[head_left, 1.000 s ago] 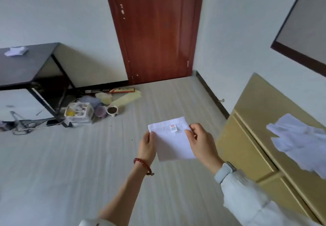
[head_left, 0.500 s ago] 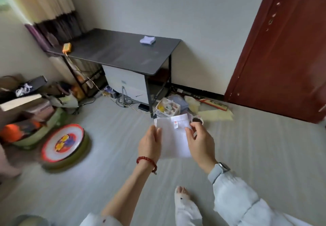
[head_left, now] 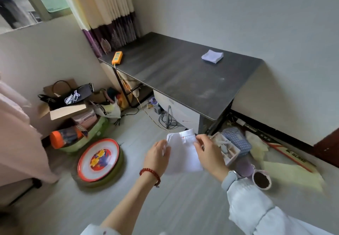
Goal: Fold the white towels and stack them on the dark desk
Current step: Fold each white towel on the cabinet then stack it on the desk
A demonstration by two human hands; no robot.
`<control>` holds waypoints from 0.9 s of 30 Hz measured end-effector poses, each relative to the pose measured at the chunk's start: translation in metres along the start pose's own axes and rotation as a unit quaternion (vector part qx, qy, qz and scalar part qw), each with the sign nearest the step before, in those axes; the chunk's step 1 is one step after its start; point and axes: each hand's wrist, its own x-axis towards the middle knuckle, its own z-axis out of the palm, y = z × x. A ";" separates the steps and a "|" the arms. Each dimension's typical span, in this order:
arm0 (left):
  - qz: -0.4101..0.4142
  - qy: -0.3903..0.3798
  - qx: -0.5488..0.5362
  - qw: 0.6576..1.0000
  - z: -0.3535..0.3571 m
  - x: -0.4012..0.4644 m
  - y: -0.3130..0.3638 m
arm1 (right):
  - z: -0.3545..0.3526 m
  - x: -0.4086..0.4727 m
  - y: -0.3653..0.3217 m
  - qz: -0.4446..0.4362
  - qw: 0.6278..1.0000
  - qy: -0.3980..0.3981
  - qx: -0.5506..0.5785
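Note:
I hold a small folded white towel (head_left: 183, 154) in the air in front of me, its red label near the top edge. My left hand (head_left: 157, 156) pinches its left edge and my right hand (head_left: 209, 152) pinches its upper right edge. The dark desk (head_left: 183, 77) stands ahead against the wall, a little beyond the towel. A stack of folded white towels (head_left: 212, 56) lies on the desk's far right part.
An orange power strip (head_left: 117, 57) sits on the desk's left end, its cable hanging down. On the floor lie a colourful round tray (head_left: 98, 159), boxes and bags (head_left: 73, 106) at left, a small organiser box (head_left: 227, 148), and a cup (head_left: 261, 179) near my right wrist.
The view has swung left from the door and the yellow cabinet to the dark desk, which is now much closer. Both hands keep hold of the folded towel.

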 end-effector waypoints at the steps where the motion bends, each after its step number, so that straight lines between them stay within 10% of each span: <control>1: -0.006 -0.005 0.010 1.000 -0.001 0.024 -0.007 | 0.008 0.025 0.000 0.004 1.000 -0.018 0.005; 12: 0.013 -0.062 0.003 0.998 0.003 0.354 -0.046 | 0.083 0.322 -0.003 0.125 0.990 -0.035 0.063; 20: 0.077 -0.239 -0.024 0.968 0.055 0.556 0.017 | 0.049 0.470 0.032 0.237 0.968 0.040 0.074; 27: 0.082 -0.238 -0.075 0.965 0.129 0.685 0.087 | 0.011 0.591 0.090 0.266 0.955 0.116 0.067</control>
